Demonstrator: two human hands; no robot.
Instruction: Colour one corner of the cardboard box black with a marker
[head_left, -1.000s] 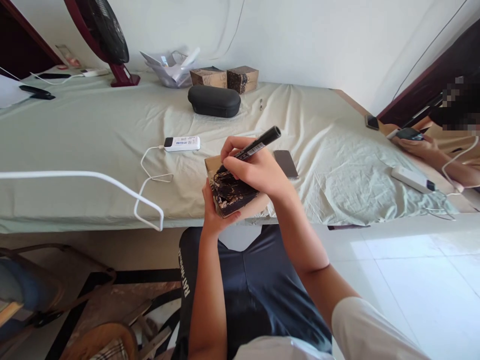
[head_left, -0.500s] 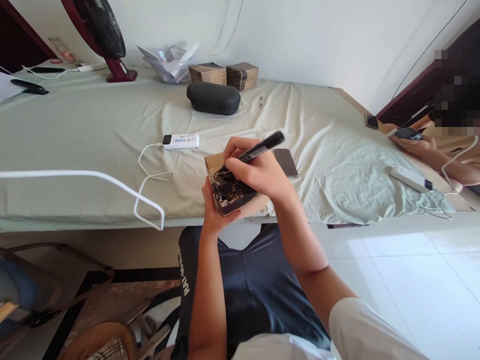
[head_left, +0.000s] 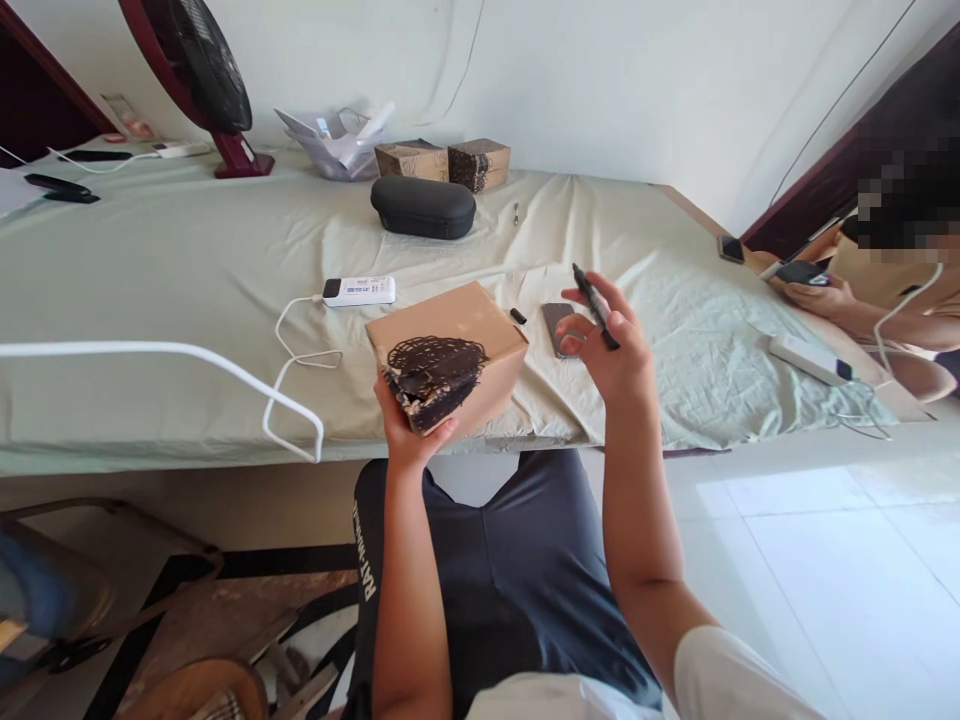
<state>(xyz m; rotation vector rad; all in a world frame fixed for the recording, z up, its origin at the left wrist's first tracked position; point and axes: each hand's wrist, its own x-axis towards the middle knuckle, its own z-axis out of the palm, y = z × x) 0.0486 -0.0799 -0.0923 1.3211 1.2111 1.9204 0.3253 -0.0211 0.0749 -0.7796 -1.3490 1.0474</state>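
My left hand (head_left: 409,432) grips a small cardboard box (head_left: 472,335) from below, at the table's near edge. Black scribble covers the box's near corner (head_left: 435,368). My right hand (head_left: 611,345) is lifted to the right of the box and holds a black marker (head_left: 595,305) between its fingers, tip pointing up and away. The marker's cap (head_left: 517,316) lies on the cloth just behind the box. A dark phone (head_left: 559,325) lies flat under my right hand.
A pale green cloth (head_left: 187,260) covers the table. On it are a white device with cable (head_left: 358,291), a black case (head_left: 424,207), two small boxes (head_left: 442,162) and a fan (head_left: 202,70). Another person (head_left: 877,290) sits at the right holding a phone.
My right hand has lifted the marker off the box and swung right. The box has turned, showing its plain top and the scribbled corner.
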